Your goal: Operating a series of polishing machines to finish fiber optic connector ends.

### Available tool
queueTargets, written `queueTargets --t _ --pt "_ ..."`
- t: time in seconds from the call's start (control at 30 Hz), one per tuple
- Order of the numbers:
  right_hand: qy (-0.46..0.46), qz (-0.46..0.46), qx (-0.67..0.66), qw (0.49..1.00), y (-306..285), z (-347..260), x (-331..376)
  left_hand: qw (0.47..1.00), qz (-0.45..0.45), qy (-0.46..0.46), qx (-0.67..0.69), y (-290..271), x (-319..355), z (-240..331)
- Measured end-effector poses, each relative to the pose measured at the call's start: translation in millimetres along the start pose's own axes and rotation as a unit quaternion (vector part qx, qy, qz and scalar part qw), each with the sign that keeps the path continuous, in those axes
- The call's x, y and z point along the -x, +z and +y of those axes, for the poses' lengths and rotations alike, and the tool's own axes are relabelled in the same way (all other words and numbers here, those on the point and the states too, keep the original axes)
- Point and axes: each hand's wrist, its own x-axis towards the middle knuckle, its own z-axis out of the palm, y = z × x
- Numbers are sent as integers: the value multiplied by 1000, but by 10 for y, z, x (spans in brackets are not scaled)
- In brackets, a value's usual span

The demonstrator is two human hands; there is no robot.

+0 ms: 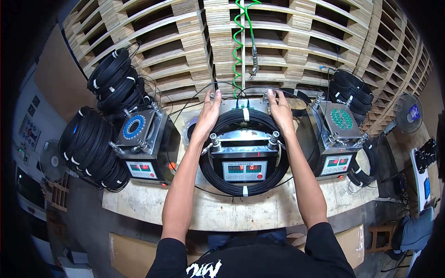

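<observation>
A large coil of black cable [245,187], bound with white ties, hangs round the front of the middle machine [222,150], circling its display panel [244,171]. My left hand [209,113] is at the machine's far left side, its thumb and fingers stretched out and apart. Opposite it, my right hand [280,110] reaches the far right side, fingers extended beside a rear post. Neither hand visibly grips anything; whether the palms touch the coil or the metal plate is hard to see. Between them, dark connectors [242,103] with thin cables sit on the machine's top plate.
Similar machines flank it: one with a blue ring [133,127] on the left, one with green ports [341,119] on the right. Stacked cable coils [88,148] stand far left, others [351,92] at back right. A green air hose [238,51] hangs before wooden pallets [296,41].
</observation>
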Motion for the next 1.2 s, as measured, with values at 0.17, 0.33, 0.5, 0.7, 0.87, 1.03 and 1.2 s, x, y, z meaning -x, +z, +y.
queueTargets --t 0.17,0.33,0.5,0.7,0.87,1.03,1.2 --pt "-9 -32 -3 999 28 1 -7 1000 -1 -4 -9 4 -26 -53" --pt "-11 -54 -88 995 52 140 -121 998 32 2 -52 27 -26 -42" --pt "11 -44 -119 992 45 60 -56 999 34 9 -33 14 -34 -77" --pt "3 -10 -43 999 -22 -63 41 1000 0 -14 13 -20 -34 -90" --pt "-7 -5 -5 1000 15 1 -8 1000 12 -13 24 14 -24 -77" --pt "10 -50 -72 996 76 243 -178 1000 14 -25 -12 32 11 3" --pt "20 -56 -106 993 138 253 -170 999 34 -14 -38 -10 27 -23"
